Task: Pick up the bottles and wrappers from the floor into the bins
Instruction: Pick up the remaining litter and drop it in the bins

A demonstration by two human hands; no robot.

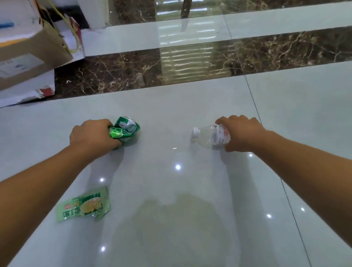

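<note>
While L hand (92, 136) hides green wrapper (126, 129) partly, R hand (243, 133) covers bottle (210, 136) base.

Wrapper (83, 207) lies on the floor (186, 235) left of bottle (211, 137) (nearer the camera).

Both arms outstretched; left hand (92, 136), right hand (243, 133) fingers curled, gripping.

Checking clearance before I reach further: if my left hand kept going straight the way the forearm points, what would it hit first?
The left hand is already closed on the crumpled green wrapper. Beyond that the pale floor looks free up to the dark marble strip; depth is hard to judge.
</note>
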